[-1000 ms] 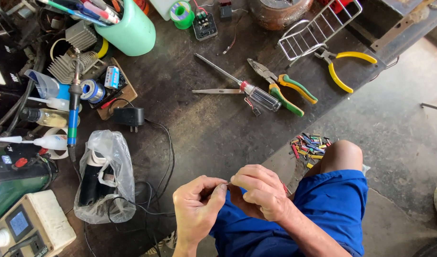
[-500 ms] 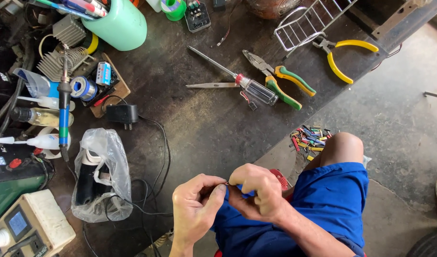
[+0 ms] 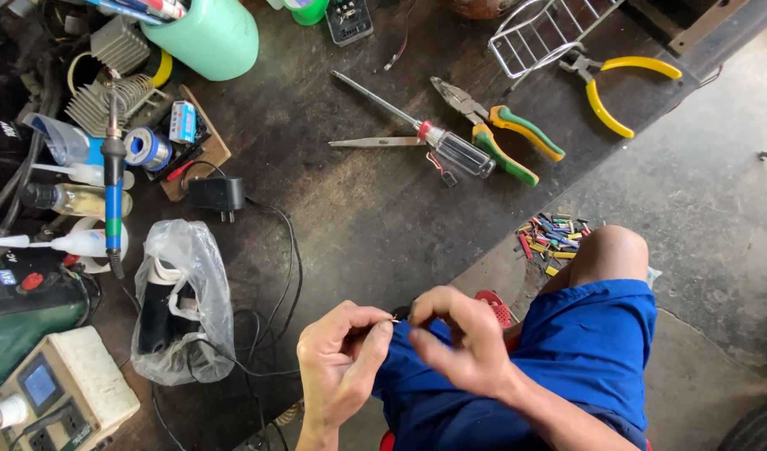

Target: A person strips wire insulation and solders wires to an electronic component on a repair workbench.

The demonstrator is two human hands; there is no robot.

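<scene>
My left hand and right hand meet above my lap, fingertips of both curled, pinching a thin wire between them.

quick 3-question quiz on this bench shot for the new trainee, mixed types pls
1. True or false: the left hand and right hand meet at a thin wire end.
2. Which lies nearest the clear-handled screwdriver? A) scissors B) yellow-handled pliers C) plastic bag
3. Fill in: the soldering iron has a ____ handle.

Key: 1 true; 2 A; 3 blue
</scene>
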